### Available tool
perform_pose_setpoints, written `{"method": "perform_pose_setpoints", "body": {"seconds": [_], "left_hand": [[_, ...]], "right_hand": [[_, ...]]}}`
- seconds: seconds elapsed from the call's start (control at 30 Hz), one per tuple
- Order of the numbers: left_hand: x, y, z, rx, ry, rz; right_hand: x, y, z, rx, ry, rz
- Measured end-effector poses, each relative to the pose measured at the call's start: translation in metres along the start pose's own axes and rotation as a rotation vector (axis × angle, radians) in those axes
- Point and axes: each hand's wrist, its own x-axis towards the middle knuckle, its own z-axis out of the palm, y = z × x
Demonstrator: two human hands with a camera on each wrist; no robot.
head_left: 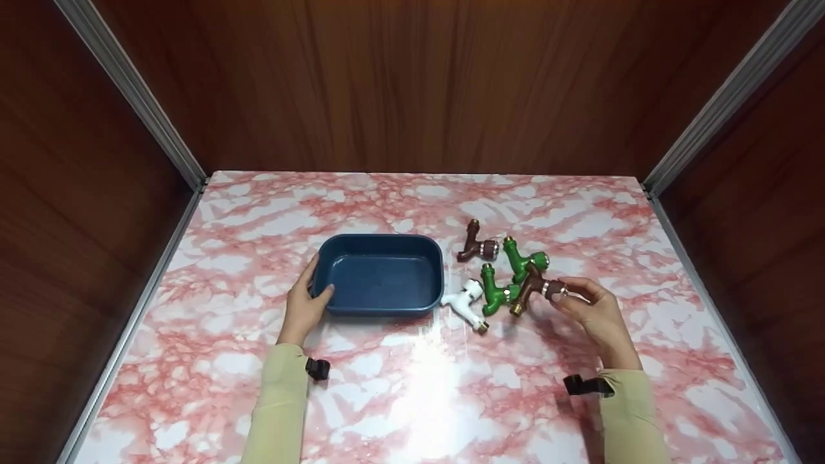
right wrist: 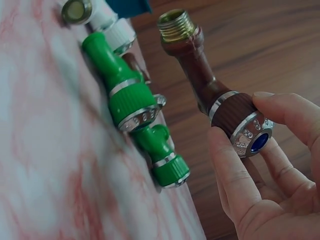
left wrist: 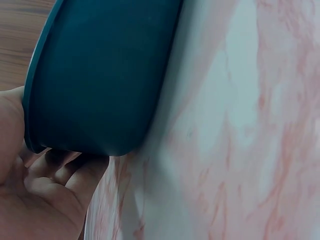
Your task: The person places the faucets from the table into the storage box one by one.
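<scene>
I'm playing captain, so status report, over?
Right grip pinching brown, gold-threaded tap. Left grip holding blue rectangular tub. Lying between: white tap, green tap.

Dark red-brown wood-grain wall panels (head_left: 412, 90) enclose rear, left, right. Grey metal strips (head_left: 140, 96) line corners. Pink-and-white marbled counter (head_left: 213, 335); white light reflection (head_left: 428, 386) at front centre.

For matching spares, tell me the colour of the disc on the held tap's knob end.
The disc is dark blue, clearest in the right wrist view.
</scene>
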Motion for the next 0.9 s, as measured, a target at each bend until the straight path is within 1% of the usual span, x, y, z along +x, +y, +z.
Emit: {"method": "perform_pose_setpoints", "body": {"seconds": [0.1, 0.2, 0.43, 0.6, 0.77, 0.9], "left_hand": [[0.001, 0.000, 0.000, 0.003, -0.005, -0.002], [0.002, -0.001, -0.001, -0.008, -0.012, 0.000], [0.002, -0.004, -0.006, -0.044, -0.015, -0.008], [0.002, -0.006, -0.007, -0.081, -0.002, 0.007], [0.001, -0.005, -0.006, -0.066, 0.016, 0.032], [0.001, -0.004, -0.004, -0.060, 0.015, 0.033]], "right_hand": [[0.000, -0.003, 0.002, 0.056, -0.011, 0.015], [0.001, -0.005, 0.006, 0.065, -0.019, 0.013], [0.003, -0.004, 0.019, 0.062, -0.026, 0.011], [0.004, -0.004, 0.028, 0.056, -0.033, 0.001], [0.006, -0.006, 0.033, 0.023, -0.052, -0.020], [0.008, -0.007, 0.035, -0.005, -0.065, -0.023]]}}
